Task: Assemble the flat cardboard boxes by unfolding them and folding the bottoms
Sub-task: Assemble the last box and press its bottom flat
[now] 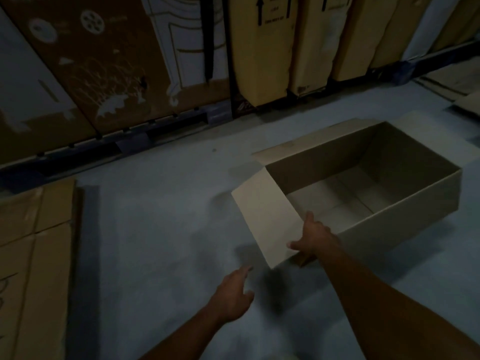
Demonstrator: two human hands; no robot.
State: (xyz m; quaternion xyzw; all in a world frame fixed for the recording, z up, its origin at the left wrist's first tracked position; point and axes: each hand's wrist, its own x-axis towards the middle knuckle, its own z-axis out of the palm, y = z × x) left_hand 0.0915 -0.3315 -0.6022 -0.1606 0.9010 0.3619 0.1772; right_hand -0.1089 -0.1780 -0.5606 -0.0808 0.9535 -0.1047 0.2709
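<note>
- Cardboard box (363,183) sat unfolded on the floor (161,229) at 2 o'clock, bottom looking folded.
- Right hand (315,239) gripped its near corner; left hand (233,292) hovered loose, empty.
- Next up, I'd guess: flat stack (33,255) at 9 o'clock.
</note>
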